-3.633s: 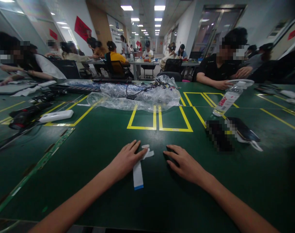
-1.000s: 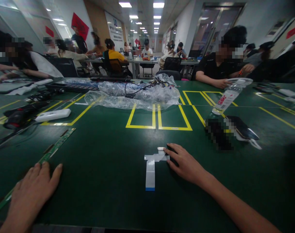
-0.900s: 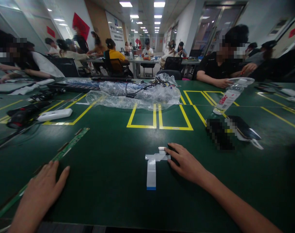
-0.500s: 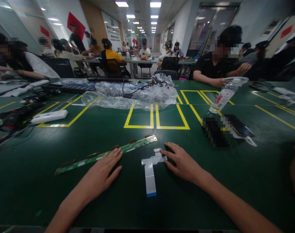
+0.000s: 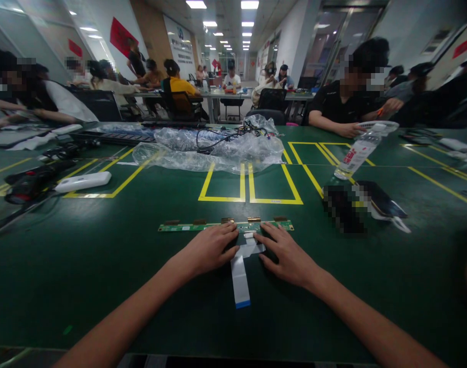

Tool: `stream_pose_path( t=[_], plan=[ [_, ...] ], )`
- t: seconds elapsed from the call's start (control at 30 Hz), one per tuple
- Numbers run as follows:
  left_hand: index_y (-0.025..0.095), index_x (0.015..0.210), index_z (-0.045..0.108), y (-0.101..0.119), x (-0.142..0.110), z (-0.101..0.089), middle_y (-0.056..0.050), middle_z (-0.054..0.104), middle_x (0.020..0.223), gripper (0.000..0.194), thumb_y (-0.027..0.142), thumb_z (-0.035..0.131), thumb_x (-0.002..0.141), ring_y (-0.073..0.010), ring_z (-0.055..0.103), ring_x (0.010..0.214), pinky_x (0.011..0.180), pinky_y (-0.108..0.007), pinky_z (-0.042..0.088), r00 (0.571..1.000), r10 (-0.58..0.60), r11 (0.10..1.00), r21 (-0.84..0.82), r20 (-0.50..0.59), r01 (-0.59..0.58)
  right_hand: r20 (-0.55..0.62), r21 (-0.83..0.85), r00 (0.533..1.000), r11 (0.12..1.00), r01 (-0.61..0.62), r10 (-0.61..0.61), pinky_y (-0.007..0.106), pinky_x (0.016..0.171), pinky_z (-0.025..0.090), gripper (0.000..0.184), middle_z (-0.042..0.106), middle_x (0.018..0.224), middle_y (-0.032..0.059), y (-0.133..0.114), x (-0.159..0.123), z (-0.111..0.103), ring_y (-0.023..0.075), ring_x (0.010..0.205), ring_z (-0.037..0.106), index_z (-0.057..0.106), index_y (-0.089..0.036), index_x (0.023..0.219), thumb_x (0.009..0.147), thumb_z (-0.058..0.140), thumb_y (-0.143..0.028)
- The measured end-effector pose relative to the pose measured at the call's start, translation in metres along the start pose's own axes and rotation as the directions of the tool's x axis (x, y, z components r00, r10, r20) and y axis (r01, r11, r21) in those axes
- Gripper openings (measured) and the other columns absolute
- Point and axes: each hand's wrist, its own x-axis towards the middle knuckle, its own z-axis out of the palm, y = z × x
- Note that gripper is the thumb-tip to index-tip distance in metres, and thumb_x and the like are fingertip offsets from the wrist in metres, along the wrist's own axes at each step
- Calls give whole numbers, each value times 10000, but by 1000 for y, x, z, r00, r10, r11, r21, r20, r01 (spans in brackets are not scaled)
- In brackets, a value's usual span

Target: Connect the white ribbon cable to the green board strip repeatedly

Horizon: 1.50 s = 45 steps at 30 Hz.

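A long, narrow green circuit board (image 5: 183, 228) lies crosswise on the table in front of me, with several brownish tabs along its far edge. My left hand (image 5: 210, 245) rests over the board's near edge with its fingers stretched out and its thumb by the cable. Below the board's middle is a white flat ribbon cable (image 5: 240, 278), folded near its upper part and blue at its lower end. My right hand (image 5: 289, 253) has its fingers spread; the fingertips touch the cable's upper end and reach the board. Whether the cable's upper end joins the board, I cannot tell.
Crumpled clear plastic wrap (image 5: 218, 151) with black cables lies farther back. A tilted water bottle (image 5: 358, 153) and a dark phone-like object (image 5: 382, 202) are at the right. A white bar-shaped device (image 5: 83, 181) lies left. Across the table sits a person in black (image 5: 344, 102).
The circuit board has shifted right and turned from slanted to level, now meeting the cable's upper end. My left hand moved right with it; my right hand stays nearly still.
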Motion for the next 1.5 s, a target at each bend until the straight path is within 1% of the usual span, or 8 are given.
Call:
stream_pose_path(
  t=[0.1,0.23,0.3,0.63,0.87,1.07,1.33,1.5],
  plan=[
    [165,1422,535,0,-2,6,-143,532,1480,493,424,472,1008,-296,480,1389,1132,-495,414,999,-11,1000,17,-39,12,15,-4,1000,1000,-1,1,591,1202,216,575,360,1603,142,0,0,1,321,1490,279,467,-234,1498,951,575,-374],
    [270,1456,489,1,-5,16,-134,494,1511,508,470,486,990,-339,462,1395,1082,-547,440,996,37,997,69,-82,-32,8,-6,1000,1000,3,-3,595,1199,219,581,357,1605,143,0,0,1,318,1491,279,462,-234,1501,951,574,-384],
    [286,1468,473,3,-5,18,-141,485,1515,507,469,470,995,-352,459,1394,1075,-555,441,996,41,994,101,-84,-33,15,-8,1000,1000,10,-10,592,1200,219,576,358,1603,148,1,0,0,314,1490,281,464,-228,1499,953,569,-379],
    [245,1464,488,10,-5,20,-178,487,1498,534,511,429,1005,-354,494,1355,1057,-527,455,997,0,982,191,-83,16,-22,50,999,998,35,-34,586,1196,261,511,427,1565,132,9,1,3,321,1462,343,534,-218,1450,953,564,-329],
    [236,1486,454,13,-6,20,-190,452,1517,569,533,425,1001,-366,471,1367,1067,-533,433,998,-9,978,207,-67,22,12,-10,1000,1000,27,-27,576,1196,271,539,401,1577,154,9,1,5,312,1472,325,501,-188,1475,964,538,-355],
    [225,1484,453,14,-6,21,-200,451,1508,563,519,419,1006,-372,465,1367,1054,-527,441,998,-9,977,213,-69,23,-19,-2,999,999,38,-38,591,1190,283,535,424,1565,142,9,1,5,327,1459,348,526,-206,1457,942,570,-345],
    [227,1493,434,14,-5,22,-200,452,1496,568,514,417,1003,-366,493,1335,1040,-520,458,998,-10,972,235,-59,23,-44,-16,999,999,32,-33,608,1148,352,527,458,1532,177,5,2,5,362,1421,399,559,-175,1429,930,579,-342],
    [235,1489,433,14,-6,21,-190,453,1492,561,515,415,1004,-359,495,1328,1032,-523,463,998,-12,973,228,-69,27,-39,-31,999,999,24,-25,587,1141,370,513,474,1519,175,4,3,3,351,1411,413,568,-170,1419,937,570,-346]
  ],
)
